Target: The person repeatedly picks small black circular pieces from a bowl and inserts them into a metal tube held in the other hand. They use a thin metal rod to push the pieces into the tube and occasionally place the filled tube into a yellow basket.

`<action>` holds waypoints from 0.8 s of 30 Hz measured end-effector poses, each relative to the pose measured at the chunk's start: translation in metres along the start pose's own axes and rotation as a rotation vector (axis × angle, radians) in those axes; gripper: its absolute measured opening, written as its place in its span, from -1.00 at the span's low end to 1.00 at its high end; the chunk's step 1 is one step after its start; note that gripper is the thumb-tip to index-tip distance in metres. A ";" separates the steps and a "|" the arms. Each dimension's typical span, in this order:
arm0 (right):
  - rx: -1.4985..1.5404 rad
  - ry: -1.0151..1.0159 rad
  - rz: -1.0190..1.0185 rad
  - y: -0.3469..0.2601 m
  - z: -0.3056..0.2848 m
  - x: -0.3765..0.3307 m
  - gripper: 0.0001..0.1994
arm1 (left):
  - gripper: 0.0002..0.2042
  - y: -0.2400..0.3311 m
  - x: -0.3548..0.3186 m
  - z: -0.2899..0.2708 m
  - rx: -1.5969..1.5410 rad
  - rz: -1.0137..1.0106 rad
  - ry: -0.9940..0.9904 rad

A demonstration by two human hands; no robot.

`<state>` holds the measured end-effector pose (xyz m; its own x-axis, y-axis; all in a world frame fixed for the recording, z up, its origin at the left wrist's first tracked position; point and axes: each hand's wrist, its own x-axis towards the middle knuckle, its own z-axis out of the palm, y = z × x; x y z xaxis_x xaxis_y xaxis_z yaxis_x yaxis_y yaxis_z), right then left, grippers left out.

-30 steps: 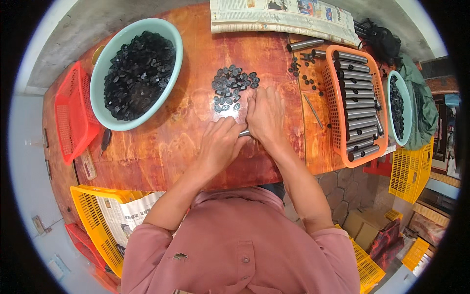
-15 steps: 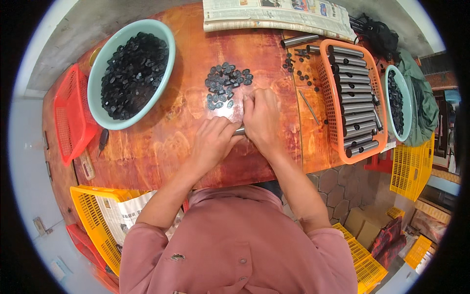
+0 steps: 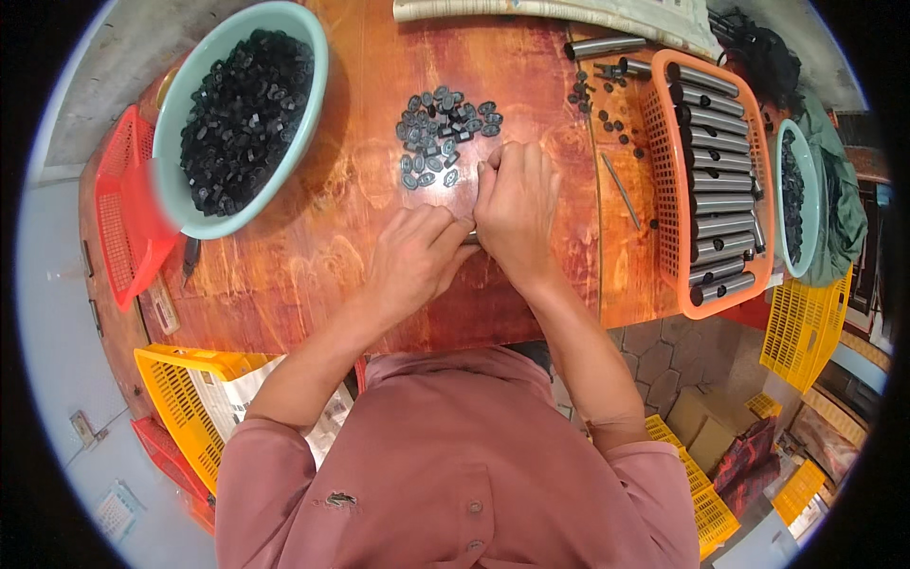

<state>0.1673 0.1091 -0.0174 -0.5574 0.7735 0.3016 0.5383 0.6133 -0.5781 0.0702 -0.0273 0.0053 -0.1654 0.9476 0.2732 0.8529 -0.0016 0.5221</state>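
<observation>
Both my hands are closed around a short metal tube above the near middle of the wooden table. Only a small piece of it shows between them. My left hand grips from the left, fingers curled. My right hand wraps it from the right, with the thumb pointing away from me. A loose pile of small black oval plastic pieces lies just beyond my hands. To the right, an orange basket holds several metal tubes with holes in them, stacked in a row.
A pale green basin full of black pieces stands at the left beside a red basket. At the right are a thin rod, small black round parts and another basin. Newspaper lies along the far edge.
The view has shifted slightly, so the table's things sit a little differently in the picture. Both hands stay closed on the tube, and less of it shows between them.
</observation>
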 end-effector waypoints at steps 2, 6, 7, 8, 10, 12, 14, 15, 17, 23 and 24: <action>0.074 0.076 -0.033 0.004 0.002 0.007 -0.85 | -0.64 0.002 0.005 -0.003 0.090 0.010 0.005; 0.729 0.239 0.278 0.019 -0.002 0.003 -0.74 | -0.66 0.000 0.014 -0.006 -0.013 -0.068 0.070; 0.712 0.245 0.276 0.020 -0.003 0.004 -0.73 | -0.68 0.000 0.014 -0.004 -0.337 -0.257 0.095; 0.696 0.250 0.277 0.018 -0.005 0.005 -0.72 | -0.69 0.004 0.014 -0.001 -0.667 -0.439 0.116; 0.660 0.268 0.253 0.014 -0.006 0.010 -0.69 | -0.64 0.009 0.011 -0.013 -1.281 -0.761 0.048; 0.618 0.257 0.193 0.016 -0.001 0.012 -0.67 | -0.63 0.022 0.000 -0.023 -1.425 -0.845 0.122; 0.542 0.253 0.123 0.022 0.007 0.013 -0.65 | -0.61 0.038 -0.014 -0.028 -1.403 -0.862 0.194; 0.519 0.261 0.108 0.024 0.009 0.014 -0.65 | -0.60 0.040 -0.022 -0.027 -1.387 -0.844 0.192; 0.492 0.266 0.083 0.031 0.016 0.016 -0.66 | -0.59 0.037 -0.043 -0.025 -1.336 -0.830 0.198; 0.615 0.182 0.077 0.080 0.029 0.034 -0.66 | -0.65 0.067 -0.091 -0.028 -1.133 -0.870 0.435; 0.534 0.115 0.152 0.074 0.026 0.038 -0.64 | -0.64 0.067 -0.100 -0.027 -1.103 -0.855 0.503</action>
<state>0.1691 0.1797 -0.0686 -0.4102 0.8776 0.2481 0.1957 0.3505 -0.9159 0.1307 -0.1312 0.0353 -0.7575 0.5790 -0.3015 -0.3484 0.0320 0.9368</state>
